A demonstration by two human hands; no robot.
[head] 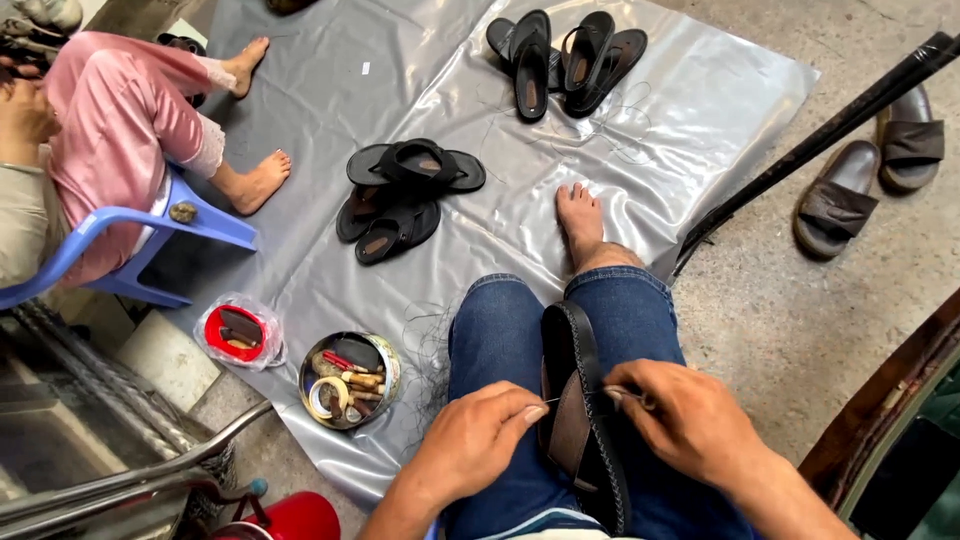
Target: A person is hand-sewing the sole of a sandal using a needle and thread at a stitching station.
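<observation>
1. We grip a black sandal (580, 400) on edge between our jeans-clad knees.
2. Our left hand (470, 440) rests beside it, fingers curled, thumb and forefinger pinching a thin thread.
3. Our right hand (690, 420) closes on a small tool at the sandal's stitched rim.
4. Just left lies a round tin (350, 380) of tools on the grey plastic sheet (480, 230).
5. Ahead lie two piles of black sandals (405, 195) (565, 60); another person sits on a blue chair (150, 235).

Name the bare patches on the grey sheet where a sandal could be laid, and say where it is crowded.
Bare: the grey sheet above the middle sandal pile, and right of the bare foot below the top sandal pile. Crowded: near the round tin and red dish.
</observation>
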